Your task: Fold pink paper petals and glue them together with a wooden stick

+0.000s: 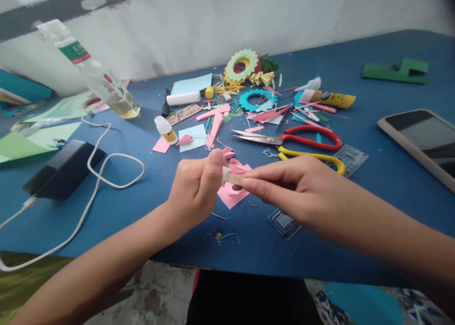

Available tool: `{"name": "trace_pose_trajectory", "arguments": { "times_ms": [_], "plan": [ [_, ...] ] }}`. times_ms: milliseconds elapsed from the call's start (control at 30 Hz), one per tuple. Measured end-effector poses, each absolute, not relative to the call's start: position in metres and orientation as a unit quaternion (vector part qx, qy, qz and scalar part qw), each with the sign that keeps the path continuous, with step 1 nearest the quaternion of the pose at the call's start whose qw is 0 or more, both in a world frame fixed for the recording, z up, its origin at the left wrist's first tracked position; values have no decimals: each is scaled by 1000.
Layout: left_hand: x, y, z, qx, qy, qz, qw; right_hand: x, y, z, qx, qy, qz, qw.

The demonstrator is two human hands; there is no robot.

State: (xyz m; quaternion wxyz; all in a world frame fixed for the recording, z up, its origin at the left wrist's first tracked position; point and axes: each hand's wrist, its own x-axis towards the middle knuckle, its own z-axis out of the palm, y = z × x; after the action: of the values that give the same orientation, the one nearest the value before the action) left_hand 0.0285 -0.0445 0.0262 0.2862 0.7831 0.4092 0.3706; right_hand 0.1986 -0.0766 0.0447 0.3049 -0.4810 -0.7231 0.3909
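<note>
Fingers (250, 184) of the right hand (302, 187) are pinched together on the end of a small tan strip (234, 179), just on the near side of the scissors (272, 140). The left hand (195, 183) is curled into a fist, thumb laid on top, with a white piece (225, 176) poking out toward the strip; what else that fist holds I can't see. Strip and white piece meet, or nearly so. I'd judge the left grip should be firm without squashing, the strip held straight in line with the white piece, and the right hand's moves small and slow.

On the desk (124, 225), well nearer than the scissors, lie a small brown bead (218, 237) and a clear plastic card (282, 224) partly hidden by the right hand. Pink paper (231, 199) lies below both hands. Left of the scissors is a small glue bottle (167, 130); well to their right, a phone (423, 140). Beyond the scissors come a blue paper ring (243, 100), a yellow tube (332, 99) and, farther back, a pale green paper ring (232, 68).
</note>
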Motion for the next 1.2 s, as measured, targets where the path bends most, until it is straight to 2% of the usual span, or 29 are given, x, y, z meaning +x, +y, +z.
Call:
{"name": "trace_pose_trajectory", "arguments": {
  "times_ms": [167,233,467,633,1000,1200],
  "plan": [
    [28,-44,19,802,399,383,226,197,-80,41,-493,-756,302,308],
    [30,-43,17,792,406,388,239,196,-81,38,-495,-764,269,314],
    [35,-46,16,652,429,391,487,192,-83,30,-478,-767,234,360],
    [34,-48,16,589,421,382,574,191,-84,33,-466,-760,267,366],
    [39,-49,19,536,400,397,629,190,-79,36,-455,-701,427,346],
    [39,-46,26,436,385,346,737,191,-77,36,-445,-702,428,355]
  ]
}}
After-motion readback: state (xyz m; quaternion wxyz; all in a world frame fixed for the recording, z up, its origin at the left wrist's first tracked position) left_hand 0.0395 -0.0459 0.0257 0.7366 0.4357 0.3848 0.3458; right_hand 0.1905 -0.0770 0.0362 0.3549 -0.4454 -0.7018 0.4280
